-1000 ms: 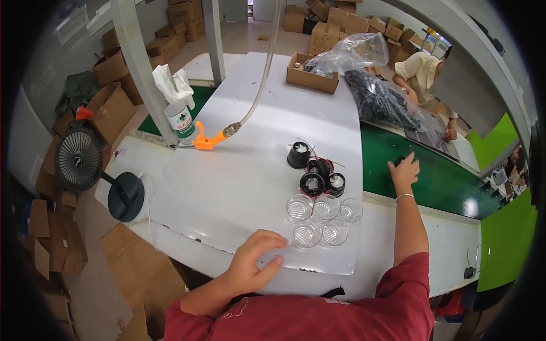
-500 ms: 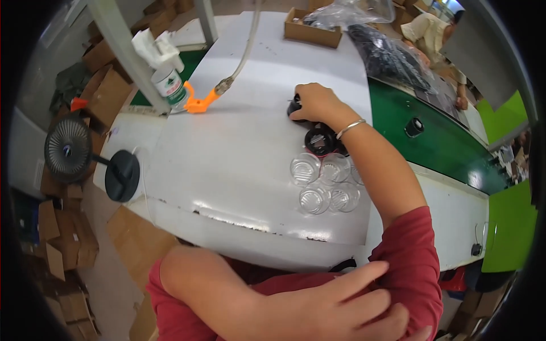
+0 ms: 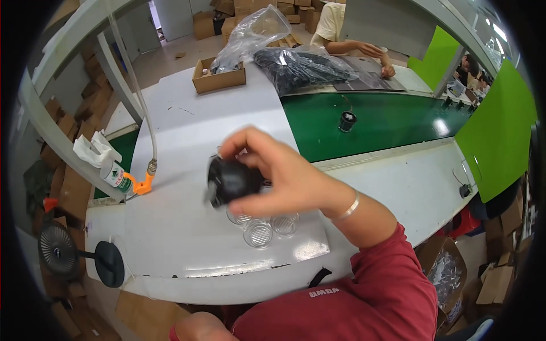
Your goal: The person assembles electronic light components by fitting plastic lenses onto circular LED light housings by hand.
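Right hand (image 3: 284, 176) lifted above white surface (image 3: 182, 227), grip closed around black round part (image 3: 230, 181); clear lenses (image 3: 259, 233) at 6 o'clock below. Left hand not visible.

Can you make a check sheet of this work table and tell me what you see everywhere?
Surface: white table, with a green conveyor belt beside it.
Job's things: a round black part held up above clear round lenses on the table.
Clutter: open cardboard box, clear bag of black parts, bottle, orange nozzle.
Hands: right hand grips the black part; left hand not in view.
Cables: a pale hose runs down to the orange nozzle.
Surroundings: small black fan, stacked cartons, another person's hands at the far end, green panels.
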Motion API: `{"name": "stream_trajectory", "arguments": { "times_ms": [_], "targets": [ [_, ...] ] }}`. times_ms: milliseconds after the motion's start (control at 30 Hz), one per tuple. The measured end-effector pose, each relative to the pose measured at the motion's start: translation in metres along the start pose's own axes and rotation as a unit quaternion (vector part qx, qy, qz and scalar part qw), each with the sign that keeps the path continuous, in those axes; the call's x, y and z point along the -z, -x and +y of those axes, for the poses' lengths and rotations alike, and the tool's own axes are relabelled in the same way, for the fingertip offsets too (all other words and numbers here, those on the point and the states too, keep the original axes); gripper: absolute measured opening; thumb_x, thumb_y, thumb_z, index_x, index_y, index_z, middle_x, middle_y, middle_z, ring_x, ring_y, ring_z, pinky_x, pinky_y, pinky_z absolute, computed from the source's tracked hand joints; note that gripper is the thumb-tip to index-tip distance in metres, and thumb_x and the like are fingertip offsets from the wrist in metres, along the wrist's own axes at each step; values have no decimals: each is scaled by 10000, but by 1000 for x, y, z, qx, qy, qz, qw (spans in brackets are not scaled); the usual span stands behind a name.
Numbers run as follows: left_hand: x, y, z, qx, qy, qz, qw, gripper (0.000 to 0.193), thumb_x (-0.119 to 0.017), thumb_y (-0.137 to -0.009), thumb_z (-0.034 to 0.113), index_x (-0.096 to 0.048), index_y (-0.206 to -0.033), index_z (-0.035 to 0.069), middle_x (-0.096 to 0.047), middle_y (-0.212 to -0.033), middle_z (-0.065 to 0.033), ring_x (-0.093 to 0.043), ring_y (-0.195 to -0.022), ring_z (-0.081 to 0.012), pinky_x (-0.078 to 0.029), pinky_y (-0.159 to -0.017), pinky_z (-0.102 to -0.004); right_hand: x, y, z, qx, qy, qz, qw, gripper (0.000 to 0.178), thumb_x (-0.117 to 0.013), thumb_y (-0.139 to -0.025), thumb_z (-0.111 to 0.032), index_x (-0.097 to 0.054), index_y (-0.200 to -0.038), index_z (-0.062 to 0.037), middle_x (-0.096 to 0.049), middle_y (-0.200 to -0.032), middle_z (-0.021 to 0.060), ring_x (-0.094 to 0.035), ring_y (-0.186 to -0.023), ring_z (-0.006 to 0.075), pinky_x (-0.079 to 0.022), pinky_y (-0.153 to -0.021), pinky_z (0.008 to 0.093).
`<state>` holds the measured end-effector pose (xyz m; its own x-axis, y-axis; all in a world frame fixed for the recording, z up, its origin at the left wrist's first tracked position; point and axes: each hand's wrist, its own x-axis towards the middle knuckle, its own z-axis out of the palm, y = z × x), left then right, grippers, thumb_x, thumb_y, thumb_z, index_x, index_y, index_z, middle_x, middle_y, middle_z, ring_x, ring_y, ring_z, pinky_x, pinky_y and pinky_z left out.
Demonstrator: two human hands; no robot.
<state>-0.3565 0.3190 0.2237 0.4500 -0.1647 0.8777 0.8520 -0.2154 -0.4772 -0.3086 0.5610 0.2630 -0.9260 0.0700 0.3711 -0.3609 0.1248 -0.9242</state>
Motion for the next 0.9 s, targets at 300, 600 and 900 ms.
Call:
{"name": "stream_trajectory", "arguments": {
  "times_ms": [300, 600, 900],
  "targets": [
    [-10, 19, 25, 712, 358, -237, 556, 778, -711, -813, 173, -276, -1425, -33, -570, -1175, -235, -617, -1014, -327, -469, -901, -365, -39, 71, -8, 64, 98, -113, 987, 626, -845, -677, -186, -540, -1181, 26, -571, -1051, 138, -569, -949, 257, -472, -826, 335],
    [31, -11, 7, 501, 422, -444, 612, 91, -674, -857, 120, -611, -850, 54, -594, -722, -87, -591, -631, -272, -473, -584, -360, -35, 84, 52, -68, -388, -380, 837, 937, -885, -654, -389, -389, -1326, 38, -499, -1231, 120, -543, -1140, 229, -438, -969, 364],
    [20, 4, 9, 565, 238, -437, 658, 159, -707, -820, 140, -587, -751, 62, -535, -617, -68, -540, -553, -268, -423, -518, -360, -73, 102, 24, 59, 162, -102, 980, 184, -697, -838, -89, -608, -992, -43, -566, -733, 68, -563, -643, 230, -436, -608, 315]
  ]
}}
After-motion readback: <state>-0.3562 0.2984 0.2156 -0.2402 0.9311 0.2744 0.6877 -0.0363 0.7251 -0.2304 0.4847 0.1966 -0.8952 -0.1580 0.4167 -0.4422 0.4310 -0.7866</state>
